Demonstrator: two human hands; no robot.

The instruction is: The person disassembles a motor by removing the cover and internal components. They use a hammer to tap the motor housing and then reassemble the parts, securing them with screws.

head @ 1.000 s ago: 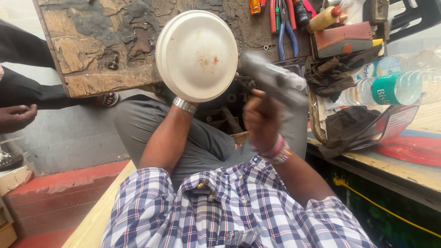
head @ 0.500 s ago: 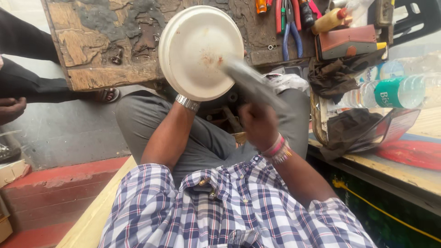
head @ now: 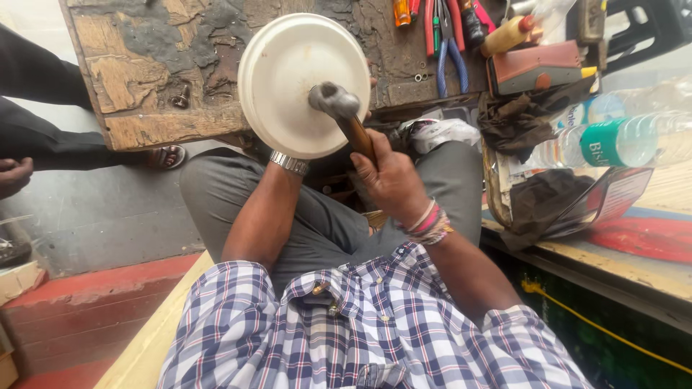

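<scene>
Head view — right hand (head: pixel 389 176) grips hammer (head: pixel 339 108) against white disc (head: pixel 288 72).

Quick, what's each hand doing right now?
Left hand: hidden behind the white round dish; grip cannot be told.
Right hand: closed around the hammer handle.

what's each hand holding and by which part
The right hand grips a wooden-handled metal hammer by its handle. The left hand, hidden behind it, seems to hold the round white disc from its back.
</scene>
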